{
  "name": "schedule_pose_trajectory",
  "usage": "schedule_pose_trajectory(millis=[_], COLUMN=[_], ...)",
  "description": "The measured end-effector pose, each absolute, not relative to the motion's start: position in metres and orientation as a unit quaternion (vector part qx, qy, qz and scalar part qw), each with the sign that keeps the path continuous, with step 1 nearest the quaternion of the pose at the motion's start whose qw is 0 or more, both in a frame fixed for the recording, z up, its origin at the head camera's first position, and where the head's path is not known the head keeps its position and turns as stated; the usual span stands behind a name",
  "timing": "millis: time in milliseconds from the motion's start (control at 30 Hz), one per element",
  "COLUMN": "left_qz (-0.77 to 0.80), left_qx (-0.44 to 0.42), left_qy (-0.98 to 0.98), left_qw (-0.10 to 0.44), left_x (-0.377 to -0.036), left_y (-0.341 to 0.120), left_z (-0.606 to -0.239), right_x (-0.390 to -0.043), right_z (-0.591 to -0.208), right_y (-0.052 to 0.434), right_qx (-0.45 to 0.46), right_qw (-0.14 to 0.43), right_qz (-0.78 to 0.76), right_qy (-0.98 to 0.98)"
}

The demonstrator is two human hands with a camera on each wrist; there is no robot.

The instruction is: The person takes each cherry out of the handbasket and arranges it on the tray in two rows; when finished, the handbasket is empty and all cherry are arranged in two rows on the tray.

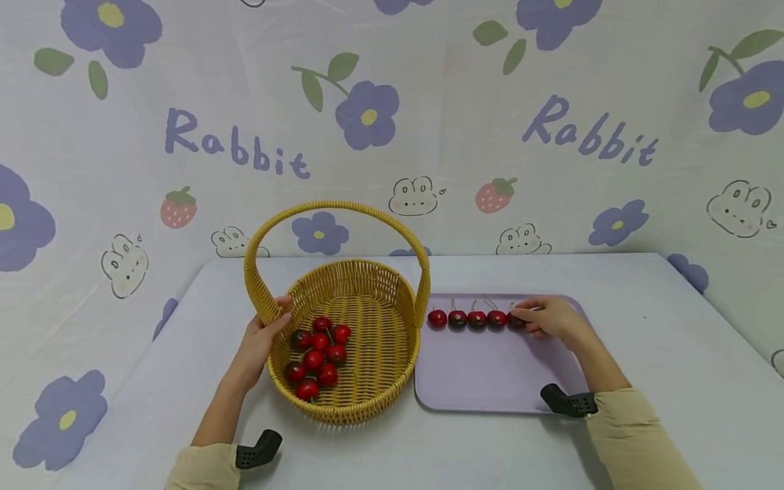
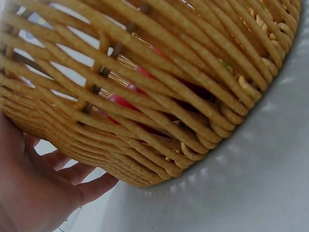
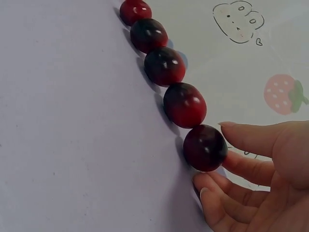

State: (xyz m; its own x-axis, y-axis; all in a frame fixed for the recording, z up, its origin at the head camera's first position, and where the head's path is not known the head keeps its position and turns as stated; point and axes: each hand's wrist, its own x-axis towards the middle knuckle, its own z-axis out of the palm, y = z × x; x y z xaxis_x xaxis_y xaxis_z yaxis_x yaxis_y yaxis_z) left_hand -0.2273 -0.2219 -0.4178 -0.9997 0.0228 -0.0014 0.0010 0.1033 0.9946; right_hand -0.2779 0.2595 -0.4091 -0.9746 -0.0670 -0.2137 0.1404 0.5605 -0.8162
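Note:
A yellow woven basket [image 1: 373, 401] with a tall arched handle stands on the table, tilted a little toward me. My left hand [image 1: 260, 340] grips its left rim at the foot of the handle, thumb over the edge and the other fingers outside. Several red cherries [image 1: 314, 359] lie in the basket's left half. To the right, a row of cherries [image 1: 476, 320], stems up, runs along the far side of a lilac tray [image 1: 484, 381]. At the row's right end, my right hand [image 1: 551, 317] holds a dark cherry [image 3: 205, 148] between thumb and fingers, beside its neighbour.
The basket's right side stands against the tray's left edge. A white table [image 1: 380, 456] carries both. Behind it hangs a pale cloth [image 1: 453, 82] printed with flowers, rabbits and strawberries. Each sleeve end has a black wrist device [image 1: 569, 401].

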Motion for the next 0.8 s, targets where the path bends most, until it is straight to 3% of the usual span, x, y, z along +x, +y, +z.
schedule_pose_trajectory(millis=[333,800], left_qz=[0.671,0.669], left_qx=[0.006,0.006], left_qy=[0.742,0.743], left_qw=[0.009,0.008], left_x=[-0.227,-0.227], left_y=[-0.223,-0.222], left_z=[-0.418,-0.417], right_x=[-0.275,-0.264], right_z=[-0.398,-0.366], right_y=[0.269,0.269], right_qx=[0.012,-0.138], right_qw=[0.115,0.197], right_qz=[-0.464,-0.591], right_qy=[0.878,0.770])
